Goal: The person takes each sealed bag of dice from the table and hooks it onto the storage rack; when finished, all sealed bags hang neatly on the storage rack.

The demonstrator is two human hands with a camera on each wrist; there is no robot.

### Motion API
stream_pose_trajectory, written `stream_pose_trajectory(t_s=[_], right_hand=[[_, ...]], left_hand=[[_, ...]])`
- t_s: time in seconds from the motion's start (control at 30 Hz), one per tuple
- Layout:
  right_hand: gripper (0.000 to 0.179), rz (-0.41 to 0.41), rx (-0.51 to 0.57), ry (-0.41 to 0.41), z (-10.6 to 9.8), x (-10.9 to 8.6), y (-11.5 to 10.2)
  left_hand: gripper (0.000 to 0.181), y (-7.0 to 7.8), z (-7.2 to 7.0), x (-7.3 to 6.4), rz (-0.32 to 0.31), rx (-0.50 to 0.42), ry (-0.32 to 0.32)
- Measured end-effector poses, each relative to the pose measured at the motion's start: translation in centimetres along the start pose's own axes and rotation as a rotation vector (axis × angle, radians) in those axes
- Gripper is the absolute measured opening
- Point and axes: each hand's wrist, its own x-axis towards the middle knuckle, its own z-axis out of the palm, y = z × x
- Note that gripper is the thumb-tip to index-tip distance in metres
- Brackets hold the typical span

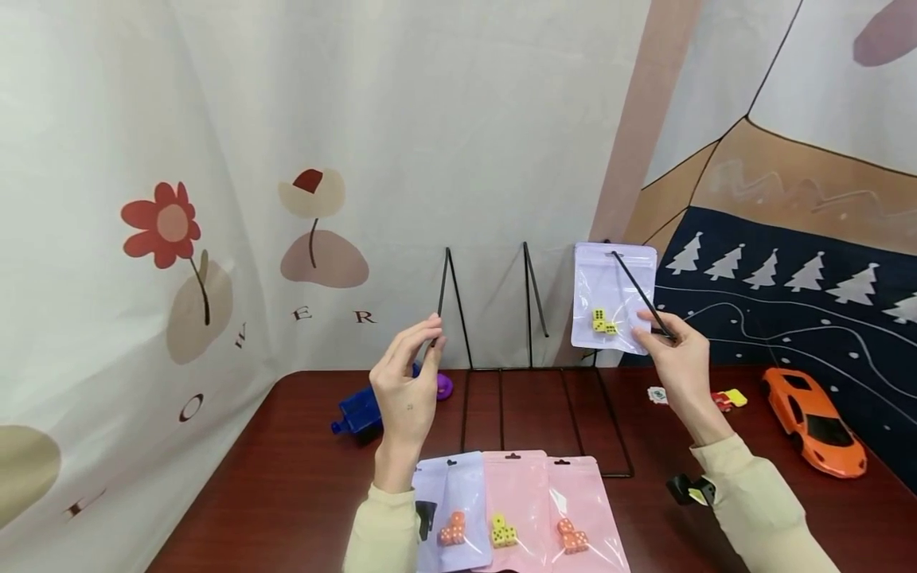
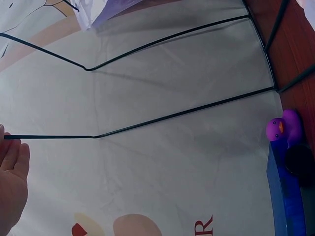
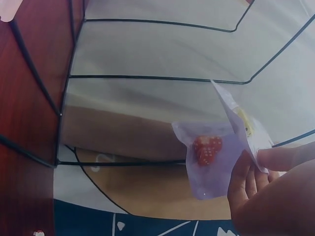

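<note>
A black wire rack (image 1: 501,368) with three upward prongs stands at the back of the table. My left hand (image 1: 406,382) pinches the front end of its left prong. On the right prong hangs a lilac zip bag with yellow dice (image 1: 587,278). My right hand (image 1: 680,362) pinches this bag near its lower right corner, beside the prong's end. Behind it, in the right wrist view, a second lilac bag with orange-red dice (image 3: 197,182) hangs on the same prong. The middle prong (image 1: 537,294) carries no bag.
In front of the rack lie lilac bags (image 1: 466,477) and pink bags (image 1: 516,485) with dice. A blue toy (image 1: 360,412) and purple duck (image 2: 291,125) sit left of the rack. An orange toy car (image 1: 817,426) stands at right. A printed curtain (image 1: 466,119) hangs behind.
</note>
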Motion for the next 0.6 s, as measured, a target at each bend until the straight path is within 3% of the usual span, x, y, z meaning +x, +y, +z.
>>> stream_pose_trajectory(t_s=[0.37, 0.6], right_hand=[[0.028, 0.001, 0.064, -0.013, -0.31, -0.13, 0.49], [0.036, 0.039, -0.077, -0.015, -0.26, 0.06, 0.76]], left_hand=[[0.021, 0.01, -0.01, 0.0, 0.018, 0.006, -0.004], [0.02, -0.04, -0.13, 0.02, 0.024, 0.012, -0.002]])
